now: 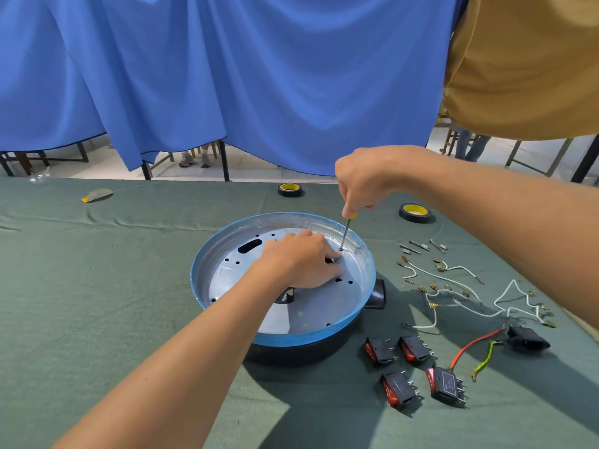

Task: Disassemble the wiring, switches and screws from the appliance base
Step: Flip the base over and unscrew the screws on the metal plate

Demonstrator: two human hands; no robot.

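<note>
Head view, looking down, close above table (pixel 97 286)

My left hand (pixel 301 260) lies palm down, fingers relaxed, forearm extended. My right hand (pixel 363 179), raised, pinches a screwdriver (pixel 346 233), fingers pointing down.

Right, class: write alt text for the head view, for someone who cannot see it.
The right hand holds a screwdriver on a screw inside a round appliance base while the left hand rests in it. Four switches and loose wires lie alongside.
</note>
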